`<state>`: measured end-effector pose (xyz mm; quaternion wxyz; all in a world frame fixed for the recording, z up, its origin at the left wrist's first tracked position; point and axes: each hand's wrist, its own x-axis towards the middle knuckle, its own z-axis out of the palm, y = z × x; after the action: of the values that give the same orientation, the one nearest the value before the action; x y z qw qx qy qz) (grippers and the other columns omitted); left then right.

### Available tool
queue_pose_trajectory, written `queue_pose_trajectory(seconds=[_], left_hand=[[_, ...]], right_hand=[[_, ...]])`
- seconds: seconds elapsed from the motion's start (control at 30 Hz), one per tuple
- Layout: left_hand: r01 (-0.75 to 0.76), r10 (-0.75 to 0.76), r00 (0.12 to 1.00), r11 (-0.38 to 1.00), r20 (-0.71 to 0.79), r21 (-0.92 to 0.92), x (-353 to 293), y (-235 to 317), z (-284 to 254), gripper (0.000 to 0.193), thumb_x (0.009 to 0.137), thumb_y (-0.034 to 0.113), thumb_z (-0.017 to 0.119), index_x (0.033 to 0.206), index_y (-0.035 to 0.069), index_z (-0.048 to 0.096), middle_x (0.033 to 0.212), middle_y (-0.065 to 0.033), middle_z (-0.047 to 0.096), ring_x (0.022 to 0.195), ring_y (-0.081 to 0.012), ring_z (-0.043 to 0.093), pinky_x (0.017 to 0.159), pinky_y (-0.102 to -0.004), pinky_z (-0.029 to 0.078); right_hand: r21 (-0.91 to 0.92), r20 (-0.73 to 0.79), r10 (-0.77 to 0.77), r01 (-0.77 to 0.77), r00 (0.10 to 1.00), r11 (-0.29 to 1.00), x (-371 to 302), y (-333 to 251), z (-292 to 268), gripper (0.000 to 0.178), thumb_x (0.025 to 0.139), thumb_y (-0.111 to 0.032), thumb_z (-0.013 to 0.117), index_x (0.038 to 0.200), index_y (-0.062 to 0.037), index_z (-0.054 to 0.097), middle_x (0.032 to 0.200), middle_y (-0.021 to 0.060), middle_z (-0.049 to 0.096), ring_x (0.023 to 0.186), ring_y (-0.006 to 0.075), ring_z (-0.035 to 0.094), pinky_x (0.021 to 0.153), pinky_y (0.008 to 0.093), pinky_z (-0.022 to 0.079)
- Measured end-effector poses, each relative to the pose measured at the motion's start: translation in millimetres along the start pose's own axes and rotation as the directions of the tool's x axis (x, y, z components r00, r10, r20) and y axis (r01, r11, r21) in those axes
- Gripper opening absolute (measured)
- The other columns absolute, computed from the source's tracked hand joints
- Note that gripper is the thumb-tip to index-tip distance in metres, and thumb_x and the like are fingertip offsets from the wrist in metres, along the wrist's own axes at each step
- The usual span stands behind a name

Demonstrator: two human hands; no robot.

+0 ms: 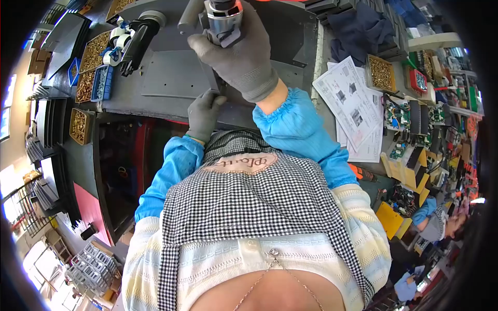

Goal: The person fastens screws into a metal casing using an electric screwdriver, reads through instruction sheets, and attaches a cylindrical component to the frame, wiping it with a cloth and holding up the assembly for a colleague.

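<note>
A checked apron (249, 205) is worn closest in, with blue sleeves (298, 124) pulled over both forearms. Here's the left hand (204, 115), grey-gloved, set low at the near edge of a dark metal panel (179, 72); its fingers are bent and its thumb is held apart, and whether the edge is pinched or merely touched cannot be told. Up goes the eye to the right hand (239, 65), gloved too, and it's wrapped firmly round a tool (224, 23), silver and black, which is held over the panel, its top cut off by the upper rim. Flat beneath lies that panel, small holes dotted across it, supported by the dark bench. Off to the right, printed sheets (347, 101) are spread in an overlapping pile, flanked by circuit boards (398, 118) and a bin of screws (381, 72). On the left, a black tool (141, 44) is laid beside a blue tray (102, 83) and a brass-filled box (95, 51). Dark cloth (363, 31) is heaped at upper right, and well away, at far right, a co-worker (436, 220) is seen.
</note>
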<state>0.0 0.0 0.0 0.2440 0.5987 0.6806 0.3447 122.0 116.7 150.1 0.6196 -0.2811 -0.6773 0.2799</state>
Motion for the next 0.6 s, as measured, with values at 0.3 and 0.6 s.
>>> queue_pose_trajectory(seconds=[0.3,0.6], left_hand=[[-0.029,0.03,0.999,0.999,0.012,-0.046,-8.9,-2.2,-5.1,0.023,0.091,0.028,0.074,0.105,0.01,0.071,0.092,-0.0149,0.071,0.083,-0.0342,0.069,0.074,-0.0409,0.053],[-0.053,0.061,0.995,0.993,0.076,-0.105,-3.2,-5.9,-13.3,0.022,0.093,0.026,0.073,0.108,0.011,0.071,0.091,-0.0155,0.071,0.083,-0.0333,0.069,0.076,-0.0406,0.053]], right_hand=[[0.21,0.0,0.247,-0.242,0.969,0.947,-9.9,-25.1,-0.8,0.056,0.084,-0.012,0.079,0.133,-0.0053,0.053,0.113,0.0084,0.065,0.101,0.0208,0.067,0.09,0.0362,0.054],[0.108,-0.052,0.216,-0.209,0.975,0.972,-15.5,-0.7,14.6,0.051,0.083,-0.011,0.079,0.128,-0.0043,0.056,0.109,0.0082,0.066,0.1,0.0214,0.067,0.088,0.0365,0.054]])
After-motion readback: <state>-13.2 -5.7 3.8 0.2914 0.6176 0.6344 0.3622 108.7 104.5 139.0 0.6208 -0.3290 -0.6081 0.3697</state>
